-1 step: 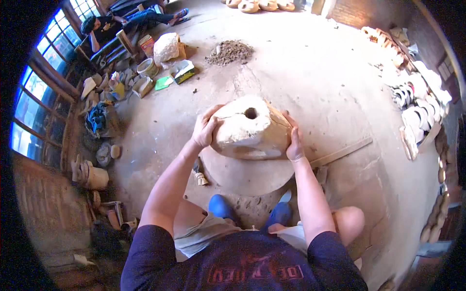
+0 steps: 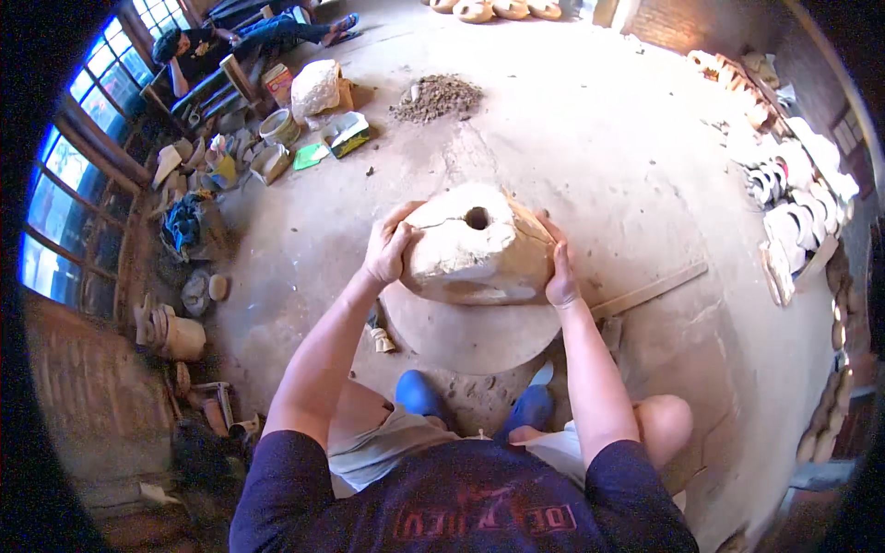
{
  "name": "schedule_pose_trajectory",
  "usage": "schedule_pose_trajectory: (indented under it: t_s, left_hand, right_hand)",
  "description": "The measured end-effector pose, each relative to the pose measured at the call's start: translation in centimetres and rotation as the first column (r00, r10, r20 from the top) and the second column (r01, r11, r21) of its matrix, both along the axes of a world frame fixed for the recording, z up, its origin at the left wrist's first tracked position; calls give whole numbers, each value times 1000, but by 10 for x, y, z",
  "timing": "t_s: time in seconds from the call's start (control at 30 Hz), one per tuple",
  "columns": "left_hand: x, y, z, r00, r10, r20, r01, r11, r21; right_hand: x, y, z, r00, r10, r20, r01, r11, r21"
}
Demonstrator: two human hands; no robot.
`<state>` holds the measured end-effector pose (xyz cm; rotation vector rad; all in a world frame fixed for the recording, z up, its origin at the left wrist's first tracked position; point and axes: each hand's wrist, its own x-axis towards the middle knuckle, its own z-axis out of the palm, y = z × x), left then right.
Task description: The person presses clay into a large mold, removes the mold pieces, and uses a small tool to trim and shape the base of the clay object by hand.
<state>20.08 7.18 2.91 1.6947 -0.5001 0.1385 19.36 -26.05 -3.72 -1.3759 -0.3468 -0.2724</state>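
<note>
A bulky off-white plaster mould with a dark round hole in its top is in front of me. Seam lines run across its left and right sides. Beneath it is a round, flat grey disc, whose near part shows. My left hand grips the mould's left side, thumb toward me and fingers over the upper edge. Against the right side presses my right hand, its fingers partly hidden behind the mould. Both arms reach forward.
A wooden bar lies right of the disc, and a small brush-like tool to its left. Farther off sits a heap of crumbled clay. White moulds line the right wall. A person reclines at the far left.
</note>
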Motion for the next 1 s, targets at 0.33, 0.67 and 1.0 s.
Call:
schedule_pose_trajectory:
  t_s: [0.33,0.67,1.0]
  left_hand:
    - [0,6,1,978,204,41,-205,979,19]
    - [-6,2,-14,953,198,-229,-241,955,-176]
    - [-67,-6,0,933,168,-317,-270,910,-314]
  right_hand:
    - [12,7,25,990,116,-84,-110,992,68]
    - [3,13,61,847,241,-473,-157,965,209]
    - [-46,12,78,769,269,-580,-87,943,322]
